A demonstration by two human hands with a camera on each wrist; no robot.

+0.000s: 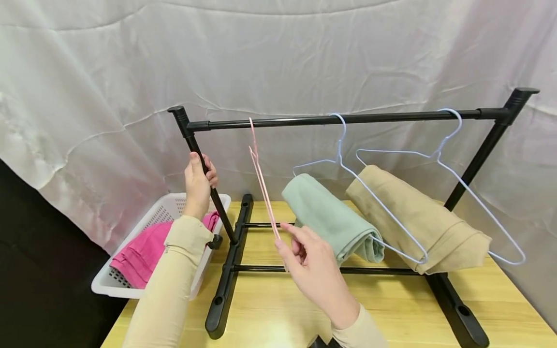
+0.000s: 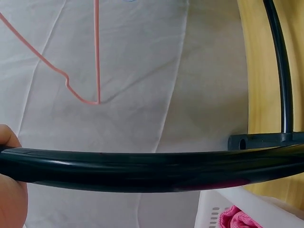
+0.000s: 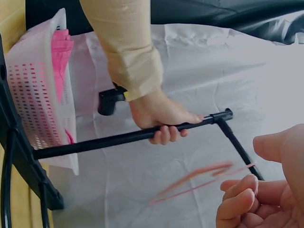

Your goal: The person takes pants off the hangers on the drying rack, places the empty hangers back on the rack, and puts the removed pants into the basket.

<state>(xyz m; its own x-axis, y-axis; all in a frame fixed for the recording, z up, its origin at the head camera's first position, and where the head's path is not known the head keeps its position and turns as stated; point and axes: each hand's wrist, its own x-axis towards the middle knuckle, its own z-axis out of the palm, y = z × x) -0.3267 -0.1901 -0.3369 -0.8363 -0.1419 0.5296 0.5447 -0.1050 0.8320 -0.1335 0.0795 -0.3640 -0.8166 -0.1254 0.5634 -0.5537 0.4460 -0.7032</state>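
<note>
My left hand [image 1: 198, 186] grips the left upright post [image 1: 223, 215] of a black clothes rack, its fingers wrapped round the tube. From the rack's top bar [image 1: 287, 122] hangs a thin pink hanger [image 1: 263, 187], seen nearly edge-on and carrying no cloth. Beside its lower end is my right hand [image 1: 316, 270], thumb and index finger apart; in the right wrist view the hanger [image 3: 190, 179] is blurred and the hand [image 3: 270, 185] holds nothing visible. To the right, blue hangers carry a folded mint-green cloth [image 1: 330, 212] and a folded beige cloth [image 1: 417, 220].
A white perforated basket [image 1: 102, 287] with magenta cloth [image 1: 145, 251] stands left of the rack on the wooden table [image 1: 261, 309]. Black feet [image 1: 219, 302] and low crossbars [image 1: 374, 270] support the rack. Behind it hangs a pale curtain [image 1: 278, 58].
</note>
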